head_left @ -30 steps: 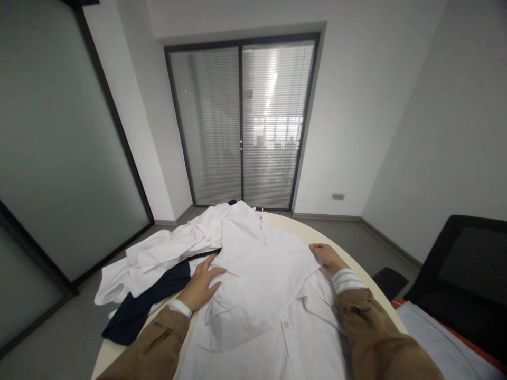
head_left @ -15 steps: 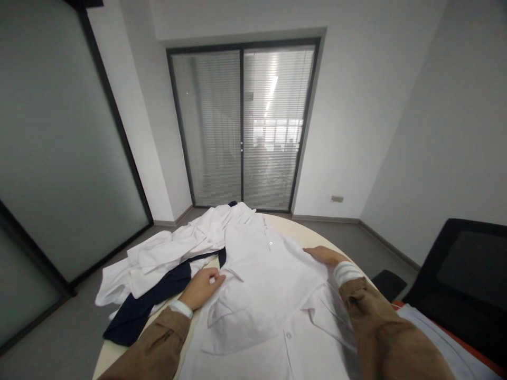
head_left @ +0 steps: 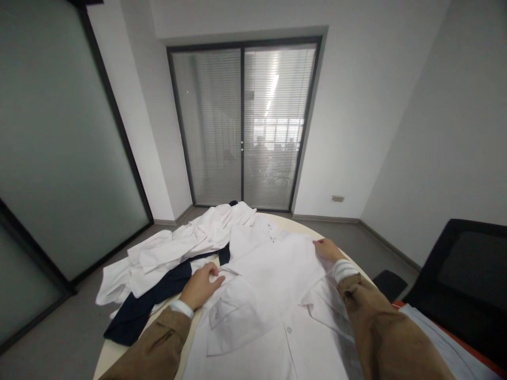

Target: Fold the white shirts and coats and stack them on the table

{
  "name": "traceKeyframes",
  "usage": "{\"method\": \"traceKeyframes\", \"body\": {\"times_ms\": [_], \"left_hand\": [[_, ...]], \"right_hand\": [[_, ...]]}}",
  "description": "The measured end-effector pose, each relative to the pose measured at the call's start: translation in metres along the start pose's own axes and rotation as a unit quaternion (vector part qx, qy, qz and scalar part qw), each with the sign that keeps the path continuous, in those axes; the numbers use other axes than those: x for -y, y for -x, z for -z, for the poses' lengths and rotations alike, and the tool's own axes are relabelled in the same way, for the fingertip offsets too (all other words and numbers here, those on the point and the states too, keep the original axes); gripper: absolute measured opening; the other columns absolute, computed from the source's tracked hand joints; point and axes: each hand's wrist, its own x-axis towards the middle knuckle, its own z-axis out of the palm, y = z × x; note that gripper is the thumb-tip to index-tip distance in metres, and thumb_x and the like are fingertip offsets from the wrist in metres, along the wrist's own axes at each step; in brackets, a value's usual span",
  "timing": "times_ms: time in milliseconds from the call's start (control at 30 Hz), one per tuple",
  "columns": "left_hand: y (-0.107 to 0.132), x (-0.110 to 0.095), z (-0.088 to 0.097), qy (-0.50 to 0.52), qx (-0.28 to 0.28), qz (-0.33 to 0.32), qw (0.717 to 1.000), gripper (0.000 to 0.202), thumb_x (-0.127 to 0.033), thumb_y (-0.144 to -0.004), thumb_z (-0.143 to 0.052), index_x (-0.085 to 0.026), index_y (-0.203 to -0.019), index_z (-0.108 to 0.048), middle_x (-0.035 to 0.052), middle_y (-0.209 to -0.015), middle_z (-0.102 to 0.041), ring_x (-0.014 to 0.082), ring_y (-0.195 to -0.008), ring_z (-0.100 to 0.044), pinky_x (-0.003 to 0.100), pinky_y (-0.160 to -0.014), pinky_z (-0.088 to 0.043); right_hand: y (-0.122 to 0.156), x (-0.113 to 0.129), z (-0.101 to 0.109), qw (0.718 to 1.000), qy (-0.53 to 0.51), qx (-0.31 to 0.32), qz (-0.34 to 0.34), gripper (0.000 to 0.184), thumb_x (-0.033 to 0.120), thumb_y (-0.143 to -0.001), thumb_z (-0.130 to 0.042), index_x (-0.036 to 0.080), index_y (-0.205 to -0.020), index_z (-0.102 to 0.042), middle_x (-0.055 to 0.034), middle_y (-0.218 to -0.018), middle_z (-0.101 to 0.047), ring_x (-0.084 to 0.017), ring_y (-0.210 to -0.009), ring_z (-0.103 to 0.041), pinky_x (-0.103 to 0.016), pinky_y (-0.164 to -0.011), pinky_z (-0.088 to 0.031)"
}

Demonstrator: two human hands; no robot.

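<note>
A white button-up shirt [head_left: 273, 279] lies spread over the near part of the table, its sleeves and body partly folded over one another. A button shows on its lower front. At the shirt's left edge my left hand [head_left: 203, 285] is curled, thumb and forefinger closed on the cloth there; the exact contact is partly hidden. Across from it, my right hand [head_left: 327, 249] pinches the upper right edge of the shirt, pulling the cloth out to a corner. Both hands rest low, near the tabletop.
A heap of white garments [head_left: 170, 258] with a dark navy garment [head_left: 148, 303] lies left of the shirt. The pale round table [head_left: 291, 224] curves away on the right. A black mesh chair [head_left: 463, 274] with light cloth [head_left: 439, 335] on it stands at right.
My right hand has shifted slightly right and its fingers have closed on the shirt's edge. The shirt's upper part has been drawn right and its creases have changed. My left hand stays almost still.
</note>
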Motion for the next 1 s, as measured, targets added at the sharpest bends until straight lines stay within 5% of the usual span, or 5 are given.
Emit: {"method": "traceKeyframes", "body": {"times_ms": [133, 267, 500, 633, 1000], "left_hand": [[0.001, -0.002, 0.001, 0.050, 0.001, 0.024, 0.998, 0.037, -0.046, -0.090, -0.052, -0.020, -0.116, -0.060, 0.0046, -0.092, -0.069, 0.0219, -0.087, -0.065, 0.032, -0.083, -0.044], [0.002, -0.002, 0.003, 0.019, 0.035, 0.000, 0.999, 0.051, -0.039, -0.084, -0.061, -0.020, -0.131, -0.059, 0.0069, -0.099, -0.067, 0.0241, -0.094, -0.065, 0.034, -0.088, -0.044], [0.005, -0.005, 0.000, -0.016, 0.009, -0.023, 1.000, 0.040, -0.046, -0.086, -0.059, -0.023, -0.117, -0.071, 0.0086, -0.108, -0.066, 0.0239, -0.091, -0.065, 0.035, -0.086, -0.048], [-0.005, -0.002, -0.006, 0.031, -0.025, -0.024, 0.999, 0.044, -0.051, -0.093, -0.046, -0.020, -0.099, -0.075, 0.0110, -0.128, -0.063, 0.0268, -0.115, -0.060, 0.037, -0.102, -0.042], [-0.067, 0.005, -0.022, 0.110, 0.055, 0.019, 0.992, 0.037, -0.039, -0.085, -0.055, -0.016, -0.107, -0.074, 0.0099, -0.113, -0.074, 0.0271, -0.108, -0.066, 0.036, -0.100, -0.045]], "right_hand": [[0.004, -0.003, -0.007, 0.998, 0.019, 0.062, 0.010, 0.037, 0.039, -0.089, -0.054, 0.014, -0.068, -0.070, -0.0148, -0.082, -0.074, -0.024, -0.083, -0.069, -0.029, -0.079, -0.048], [0.004, -0.005, -0.010, 0.998, 0.041, 0.047, 0.022, 0.024, 0.031, -0.089, -0.054, 0.013, -0.087, -0.071, -0.0150, -0.103, -0.074, -0.025, -0.100, -0.066, -0.029, -0.087, -0.045], [0.009, -0.009, -0.007, 0.999, 0.041, 0.022, -0.006, 0.040, 0.043, -0.093, -0.050, 0.010, -0.108, -0.066, -0.0197, -0.110, -0.071, -0.027, -0.103, -0.066, -0.033, -0.087, -0.045], [0.019, -0.013, 0.005, 0.999, 0.019, 0.017, -0.020, 0.050, 0.053, -0.086, -0.059, 0.014, -0.117, -0.063, -0.0160, -0.105, -0.073, -0.025, -0.096, -0.069, -0.031, -0.084, -0.046], [0.058, -0.024, 0.034, 0.989, -0.034, 0.141, -0.033, 0.085, 0.066, -0.063, -0.076, 0.017, -0.129, -0.054, -0.0182, -0.117, -0.069, -0.028, -0.101, -0.067, -0.037, -0.088, -0.048]]}}
